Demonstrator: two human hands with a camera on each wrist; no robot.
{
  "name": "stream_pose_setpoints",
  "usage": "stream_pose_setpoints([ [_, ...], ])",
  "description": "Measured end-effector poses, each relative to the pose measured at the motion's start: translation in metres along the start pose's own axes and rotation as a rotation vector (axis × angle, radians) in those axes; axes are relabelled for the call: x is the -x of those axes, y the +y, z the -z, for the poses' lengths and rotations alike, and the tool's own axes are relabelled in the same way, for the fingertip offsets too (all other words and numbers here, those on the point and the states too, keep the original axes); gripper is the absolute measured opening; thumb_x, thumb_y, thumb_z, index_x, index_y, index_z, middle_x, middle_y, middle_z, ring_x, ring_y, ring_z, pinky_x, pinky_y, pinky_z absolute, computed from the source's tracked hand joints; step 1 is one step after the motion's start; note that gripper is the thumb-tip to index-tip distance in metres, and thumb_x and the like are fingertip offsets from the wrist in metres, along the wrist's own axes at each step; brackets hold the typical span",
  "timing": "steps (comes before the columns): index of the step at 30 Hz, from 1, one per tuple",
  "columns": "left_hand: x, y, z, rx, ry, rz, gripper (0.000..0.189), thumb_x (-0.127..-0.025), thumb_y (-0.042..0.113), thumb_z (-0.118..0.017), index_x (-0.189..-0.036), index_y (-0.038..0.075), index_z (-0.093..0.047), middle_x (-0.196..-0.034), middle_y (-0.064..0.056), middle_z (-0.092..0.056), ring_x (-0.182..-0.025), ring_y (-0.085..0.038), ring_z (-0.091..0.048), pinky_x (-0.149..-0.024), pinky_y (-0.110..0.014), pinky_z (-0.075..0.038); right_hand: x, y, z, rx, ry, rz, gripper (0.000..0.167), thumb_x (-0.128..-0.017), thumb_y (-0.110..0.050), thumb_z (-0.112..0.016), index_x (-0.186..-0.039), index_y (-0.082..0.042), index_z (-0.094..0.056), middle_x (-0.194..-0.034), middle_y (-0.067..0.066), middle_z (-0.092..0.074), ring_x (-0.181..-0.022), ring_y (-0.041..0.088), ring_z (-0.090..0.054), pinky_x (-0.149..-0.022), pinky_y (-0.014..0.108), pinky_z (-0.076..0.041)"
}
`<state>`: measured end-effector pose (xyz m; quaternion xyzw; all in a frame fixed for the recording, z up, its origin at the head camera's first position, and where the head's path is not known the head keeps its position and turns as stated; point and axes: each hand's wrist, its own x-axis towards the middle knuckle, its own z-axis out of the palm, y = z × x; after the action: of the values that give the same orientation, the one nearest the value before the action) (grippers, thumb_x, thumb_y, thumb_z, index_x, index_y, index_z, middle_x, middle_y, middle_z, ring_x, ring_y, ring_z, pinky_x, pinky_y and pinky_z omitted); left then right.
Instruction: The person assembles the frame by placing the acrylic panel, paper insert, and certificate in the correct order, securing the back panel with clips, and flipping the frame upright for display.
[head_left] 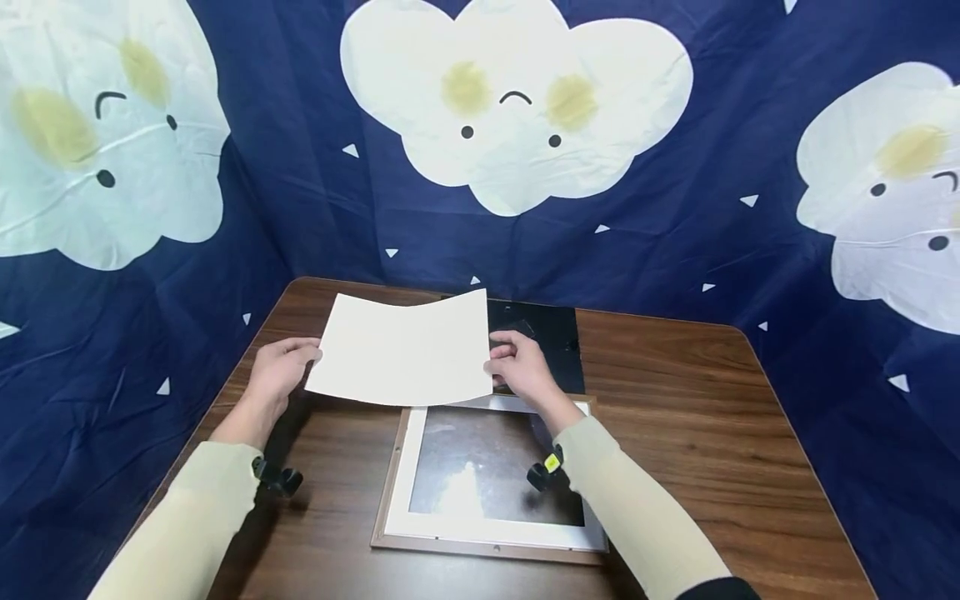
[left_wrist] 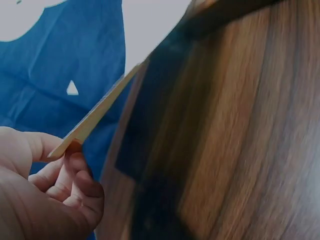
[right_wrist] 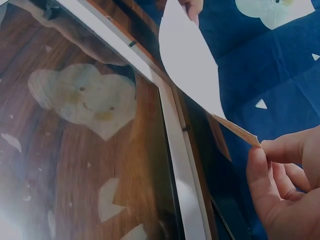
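A blank white sheet of paper (head_left: 405, 352) is held up between my two hands, sagging a little in the middle. My left hand (head_left: 279, 367) pinches its left edge between thumb and fingers; the left wrist view shows that hand (left_wrist: 55, 180) gripping the sheet's thin edge (left_wrist: 102, 107). On the right edge, my right hand (head_left: 522, 367) pinches the paper the same way, also seen in the right wrist view as a hand (right_wrist: 285, 172) at the sheet's corner. Below and nearer me lies a picture frame (head_left: 386, 500) with a white inner border and a glossy clear pane.
Behind the sheet, a black flat board (head_left: 558, 342) lies at the table's far edge, partly hidden by the right hand. The brown wooden table (head_left: 675, 417) backs onto a dark blue cloth (head_left: 300, 167) with white clouds.
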<state>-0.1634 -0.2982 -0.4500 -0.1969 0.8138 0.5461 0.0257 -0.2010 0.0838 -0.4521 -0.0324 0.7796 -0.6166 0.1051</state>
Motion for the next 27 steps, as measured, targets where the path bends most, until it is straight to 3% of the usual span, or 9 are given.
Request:
stream_pose_setpoints([
  [4,0.012,0.008,-0.005,-0.011,-0.03,-0.063,0.042,-0.099,0.02,-0.061,-0.135,-0.002,-0.063,-0.098,-0.005,-0.068,-0.079,-0.011,-0.061,-0.071,-0.029,-0.055,0.01,0.0,0.015,-0.02,0.017,-0.011,0.054,-0.085,0.006,-0.07,-0.137,-0.003,-0.06,-0.101,0.012,-0.065,-0.075,0.015,-0.065,-0.063,0.032,-0.061],
  [6,0.016,0.011,-0.007,-0.009,-0.044,-0.08,0.041,-0.099,0.018,-0.062,-0.134,-0.003,-0.063,-0.089,0.0,-0.066,-0.074,-0.009,-0.06,-0.065,-0.026,-0.056,0.015,0.0,0.022,-0.023,0.021,-0.02,0.053,-0.085,0.006,-0.07,-0.136,-0.003,-0.061,-0.101,0.012,-0.065,-0.075,0.014,-0.065,-0.063,0.031,-0.06],
  [12,0.026,0.014,-0.011,-0.012,-0.067,-0.115,0.04,-0.098,0.015,-0.063,-0.133,-0.005,-0.063,-0.09,0.0,-0.068,-0.073,-0.011,-0.06,-0.064,-0.026,-0.057,0.027,0.003,0.039,-0.02,0.019,-0.043,0.052,-0.085,0.004,-0.072,-0.135,-0.005,-0.062,-0.099,0.01,-0.063,-0.076,0.015,-0.064,-0.064,0.032,-0.061],
  [20,0.034,0.01,-0.018,0.002,-0.119,-0.149,0.038,-0.097,0.014,-0.066,-0.129,-0.008,-0.065,-0.086,0.001,-0.071,-0.071,-0.009,-0.062,-0.063,-0.027,-0.059,0.047,0.005,0.055,-0.009,0.0,-0.027,0.054,-0.083,0.008,-0.072,-0.135,0.003,-0.058,-0.095,0.013,-0.064,-0.072,0.015,-0.064,-0.061,0.034,-0.061],
  [27,0.036,0.002,-0.035,0.009,-0.163,-0.156,0.039,-0.097,0.012,-0.066,-0.129,-0.009,-0.064,-0.094,-0.004,-0.075,-0.074,-0.009,-0.065,-0.067,-0.027,-0.059,0.064,0.024,0.07,0.006,0.017,-0.083,0.056,-0.084,0.001,-0.076,-0.137,-0.001,-0.058,-0.099,0.014,-0.066,-0.073,0.017,-0.064,-0.059,0.035,-0.059],
])
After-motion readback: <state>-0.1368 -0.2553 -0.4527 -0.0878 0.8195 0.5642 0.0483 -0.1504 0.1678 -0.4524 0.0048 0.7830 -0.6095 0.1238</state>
